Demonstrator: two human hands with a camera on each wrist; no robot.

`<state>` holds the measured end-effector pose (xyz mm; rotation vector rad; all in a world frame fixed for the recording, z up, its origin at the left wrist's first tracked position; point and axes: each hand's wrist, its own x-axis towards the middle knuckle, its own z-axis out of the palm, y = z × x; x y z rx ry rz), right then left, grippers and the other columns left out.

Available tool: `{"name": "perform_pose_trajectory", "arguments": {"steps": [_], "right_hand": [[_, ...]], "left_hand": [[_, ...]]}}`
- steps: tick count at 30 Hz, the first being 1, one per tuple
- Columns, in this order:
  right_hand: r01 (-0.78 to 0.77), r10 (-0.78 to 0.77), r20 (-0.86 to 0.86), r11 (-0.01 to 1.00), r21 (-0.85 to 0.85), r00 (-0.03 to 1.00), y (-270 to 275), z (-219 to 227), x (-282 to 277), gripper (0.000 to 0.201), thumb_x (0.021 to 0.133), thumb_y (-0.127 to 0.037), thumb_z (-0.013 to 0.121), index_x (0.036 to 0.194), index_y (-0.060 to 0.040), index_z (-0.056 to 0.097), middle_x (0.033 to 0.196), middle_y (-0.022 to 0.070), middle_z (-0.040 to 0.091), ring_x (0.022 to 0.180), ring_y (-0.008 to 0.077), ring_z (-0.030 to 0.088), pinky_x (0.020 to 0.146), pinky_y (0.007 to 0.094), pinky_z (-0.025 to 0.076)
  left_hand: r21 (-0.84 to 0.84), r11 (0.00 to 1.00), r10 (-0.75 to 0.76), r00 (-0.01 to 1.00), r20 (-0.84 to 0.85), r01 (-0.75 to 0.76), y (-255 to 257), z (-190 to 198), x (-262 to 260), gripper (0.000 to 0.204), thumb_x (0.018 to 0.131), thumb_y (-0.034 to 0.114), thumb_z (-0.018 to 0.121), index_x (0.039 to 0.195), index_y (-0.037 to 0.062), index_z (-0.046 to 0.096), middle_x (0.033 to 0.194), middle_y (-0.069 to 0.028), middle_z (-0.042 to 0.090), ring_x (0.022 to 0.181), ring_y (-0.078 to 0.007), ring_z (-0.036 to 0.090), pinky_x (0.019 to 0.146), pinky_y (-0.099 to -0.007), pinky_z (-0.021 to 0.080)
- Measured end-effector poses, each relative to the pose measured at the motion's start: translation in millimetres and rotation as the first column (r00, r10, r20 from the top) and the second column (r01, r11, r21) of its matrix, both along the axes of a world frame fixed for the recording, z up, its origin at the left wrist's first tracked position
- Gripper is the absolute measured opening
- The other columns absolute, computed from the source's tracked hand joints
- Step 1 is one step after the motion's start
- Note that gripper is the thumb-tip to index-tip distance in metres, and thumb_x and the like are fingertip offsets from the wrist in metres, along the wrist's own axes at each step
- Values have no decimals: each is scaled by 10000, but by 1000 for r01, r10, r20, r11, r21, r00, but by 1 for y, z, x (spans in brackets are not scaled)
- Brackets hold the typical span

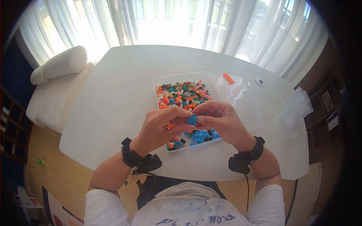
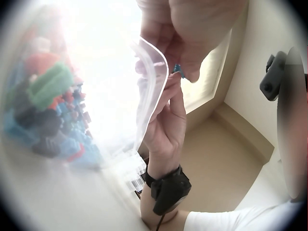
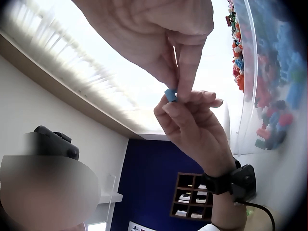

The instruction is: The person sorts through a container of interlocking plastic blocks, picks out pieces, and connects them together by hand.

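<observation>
A small blue block piece (image 1: 192,119) is held between both hands above the box of bricks. The left hand (image 1: 163,126) pinches it from the left with thumb and fingers, and the right hand (image 1: 220,121) pinches it from the right. In the left wrist view a bit of the blue piece (image 2: 178,70) shows between the fingertips; most of it is hidden there. The right wrist view has the blue piece (image 3: 170,95) at the meeting fingertips of both hands.
A clear plastic box (image 1: 174,150) of mixed bricks lies under the hands, with blue pieces (image 1: 204,136) near its front. An orange piece (image 1: 228,78) lies to the back right. Clear plastic packaging (image 1: 298,103) is at the table's right edge. A round grommet (image 1: 259,81) is behind.
</observation>
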<state>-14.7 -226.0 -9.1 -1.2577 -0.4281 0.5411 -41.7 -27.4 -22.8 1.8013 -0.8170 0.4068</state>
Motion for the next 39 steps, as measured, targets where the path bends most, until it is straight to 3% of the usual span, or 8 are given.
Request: {"name": "perform_pose_trajectory", "arguments": {"steps": [9, 16, 22, 24, 27, 34, 39], "right_hand": [[-75, 100, -160, 984, 159, 982, -2, -7, 6, 189, 834, -81, 602, 1000, 8, 588, 892, 105, 627, 809, 164, 643, 733, 288, 549], [-96, 125, -157, 979, 182, 980, -2, -9, 5, 185, 832, -82, 603, 1000, -5, 592, 900, 106, 627, 809, 168, 643, 738, 300, 551], [-63, 67, -57, 996, 63, 996, -2, -2, 4, 189, 822, -78, 615, 979, 23, 588, 895, 118, 630, 806, 177, 643, 716, 286, 555], [-27, 29, 78, 999, -17, 997, -2, 1, 3, 185, 818, -67, 619, 960, 48, 587, 876, 133, 633, 796, 178, 644, 705, 279, 556], [-9, 16, 132, 999, -52, 991, -3, 6, 1, 173, 815, -51, 617, 943, 61, 589, 857, 141, 635, 784, 177, 645, 697, 275, 557], [-9, 23, 174, 996, -85, 985, -4, 11, 1, 154, 806, -36, 624, 920, 66, 603, 832, 141, 642, 755, 172, 648, 685, 265, 554], [22, 3, 215, 993, -112, 977, -4, 16, -2, 137, 761, 23, 651, 897, 25, 633, 788, 105, 649, 703, 127, 641, 628, 194, 515]], "left_hand": [[6, 1000, 22, 999, 37, -22, 1, 2, -1, 222, 729, 86, 701, 902, 34, 572, 789, -57, 661, 729, -170, 669, 610, -231, 518], [35, 999, 29, 994, 108, -33, 2, 1, -1, 230, 724, 110, 706, 898, 51, 567, 784, -53, 663, 715, -169, 668, 595, -221, 508], [90, 995, 36, 991, 129, -48, 3, 0, 0, 241, 726, 154, 707, 902, 73, 563, 747, -33, 662, 669, -153, 662, 559, -210, 489], [114, 992, 39, 994, 99, -50, 4, 0, 0, 241, 724, 174, 709, 898, 82, 570, 735, -26, 661, 646, -147, 656, 552, -208, 485], [111, 993, 24, 995, 97, -34, 4, 0, 1, 238, 718, 184, 713, 887, 84, 579, 730, -27, 659, 638, -145, 654, 552, -207, 485], [106, 994, 13, 999, 46, -18, 5, -1, 1, 235, 713, 191, 717, 878, 88, 585, 717, -24, 656, 627, -138, 650, 552, -203, 482], [143, 989, -27, 1000, -13, 29, 4, 1, 2, 180, 720, 173, 715, 824, 80, 601, 709, -17, 645, 627, -137, 638, 562, -209, 478]]}}
